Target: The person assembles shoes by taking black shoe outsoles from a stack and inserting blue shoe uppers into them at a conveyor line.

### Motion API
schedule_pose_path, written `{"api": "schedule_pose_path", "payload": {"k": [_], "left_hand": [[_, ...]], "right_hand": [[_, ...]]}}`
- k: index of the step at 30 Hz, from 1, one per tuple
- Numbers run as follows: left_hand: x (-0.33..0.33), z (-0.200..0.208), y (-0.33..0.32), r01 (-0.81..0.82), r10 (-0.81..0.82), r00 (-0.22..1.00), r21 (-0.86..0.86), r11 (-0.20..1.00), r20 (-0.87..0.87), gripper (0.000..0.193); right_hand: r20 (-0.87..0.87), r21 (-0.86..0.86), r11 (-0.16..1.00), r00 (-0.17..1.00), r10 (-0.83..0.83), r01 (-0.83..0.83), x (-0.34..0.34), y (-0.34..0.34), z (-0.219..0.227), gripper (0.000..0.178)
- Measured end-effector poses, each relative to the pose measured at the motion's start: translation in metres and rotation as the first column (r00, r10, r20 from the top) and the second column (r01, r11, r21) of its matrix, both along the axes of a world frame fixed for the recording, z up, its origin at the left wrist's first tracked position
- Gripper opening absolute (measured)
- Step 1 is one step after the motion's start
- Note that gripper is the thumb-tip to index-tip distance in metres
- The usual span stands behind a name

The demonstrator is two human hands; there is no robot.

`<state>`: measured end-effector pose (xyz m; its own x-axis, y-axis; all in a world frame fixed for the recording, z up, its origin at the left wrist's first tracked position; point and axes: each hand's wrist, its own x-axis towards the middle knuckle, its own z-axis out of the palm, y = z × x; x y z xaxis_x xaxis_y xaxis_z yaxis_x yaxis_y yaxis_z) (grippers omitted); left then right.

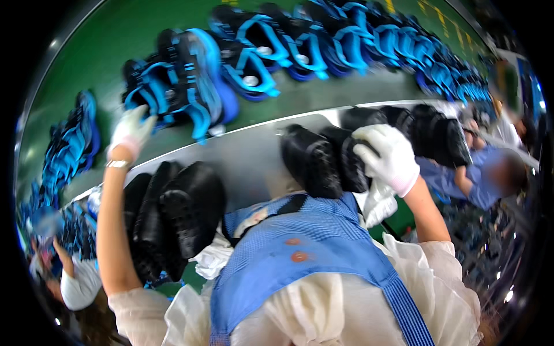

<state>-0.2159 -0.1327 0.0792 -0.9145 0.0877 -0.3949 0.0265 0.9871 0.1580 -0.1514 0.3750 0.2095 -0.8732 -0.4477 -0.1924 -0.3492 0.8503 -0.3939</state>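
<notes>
My left hand [133,134], in a white glove, reaches to the far left and pinches the near end of a black-and-blue sneaker [151,86] on the green belt. Motion smears its fingertips. Beside that sneaker, another one tilts on its side and shows its blue sole [214,75]. My right hand [388,157], also white-gloved, has its fingers curled over a black foot-shaped piece [351,160], apparently a shoe last, on the metal ledge at the right. A second black last [311,160] lies just left of it. White cloth [380,202] hangs below my right hand.
Several more sneakers [346,43] line the belt [242,109], with another cluster [69,144] at the left. More black lasts [193,202] stand on the metal ledge [251,167] by my left forearm. Co-workers sit at the right [490,179] and far left [81,282].
</notes>
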Motion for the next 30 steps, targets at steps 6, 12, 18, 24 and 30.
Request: {"api": "schedule_pose_path", "payload": {"k": [6,12,18,24,30], "left_hand": [[0.016,0.091,0.092,-0.003,0.043,0.993,0.34,0.94,-0.11,0.039],[0.052,0.115,0.186,0.246,-0.193,0.968,0.441,0.863,-0.162,0.037],[0.084,0.105,0.239,0.126,-0.146,0.989,0.562,0.818,-0.009,0.038],[0.097,0.096,0.263,0.08,-0.11,0.994,0.586,0.806,0.015,0.037],[0.109,0.093,0.263,0.073,-0.093,0.996,0.58,0.812,0.005,0.037]], "right_hand": [[0.115,0.074,0.997,0.993,-0.015,0.006,0.084,0.04,0.013,0.052],[0.012,0.11,0.985,0.991,-0.134,0.132,0.097,0.08,0.001,0.062],[0.124,-0.161,0.986,0.99,0.064,-0.044,0.097,0.054,-0.013,0.06],[0.046,-0.131,0.978,0.984,0.17,-0.163,0.104,0.019,-0.064,0.046],[0.062,-0.077,0.979,0.979,0.196,-0.191,0.097,0.027,-0.068,0.041]]}}
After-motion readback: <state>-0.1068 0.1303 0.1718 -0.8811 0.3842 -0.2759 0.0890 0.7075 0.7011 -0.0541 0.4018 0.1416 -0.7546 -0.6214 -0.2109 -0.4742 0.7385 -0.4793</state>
